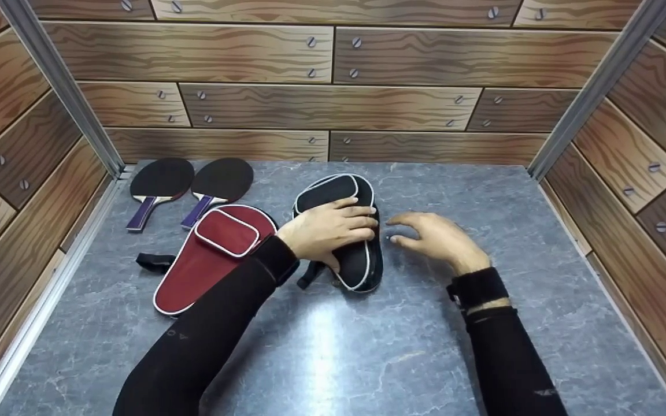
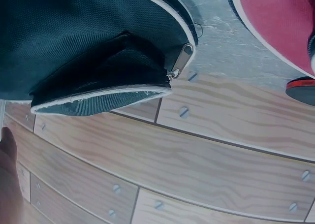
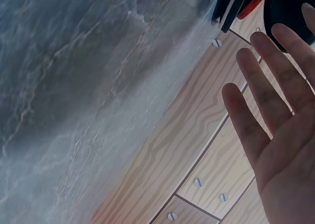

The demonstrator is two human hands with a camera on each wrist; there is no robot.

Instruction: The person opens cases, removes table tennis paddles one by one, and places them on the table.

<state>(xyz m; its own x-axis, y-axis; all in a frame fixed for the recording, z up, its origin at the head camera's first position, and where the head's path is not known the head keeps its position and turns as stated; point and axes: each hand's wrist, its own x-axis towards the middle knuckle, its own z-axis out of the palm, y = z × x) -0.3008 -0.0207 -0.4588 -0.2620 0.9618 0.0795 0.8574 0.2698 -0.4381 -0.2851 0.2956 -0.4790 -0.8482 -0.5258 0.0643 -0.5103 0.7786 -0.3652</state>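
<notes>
Has the left hand (image 1: pixel 333 230), nearly straight-fingered, laid across a black, white-piped, paddle-shaped fabric case (image 1: pixel 355 268) lying lengthwise away on the grey marbled worktop (image 1: pixel 402 358); poises the right hand (image 1: pixel 441 238), empty, loosely spread, just right of the case.

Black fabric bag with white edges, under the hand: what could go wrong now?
The black fabric bag with white edges has a gaping zip opening, so anything inside might slip out. Only the left hand touches the bag; the right hand is apart, so it could slide. The left arm's black sleeve crosses the white-edged red fabric case and might nudge it.
</notes>
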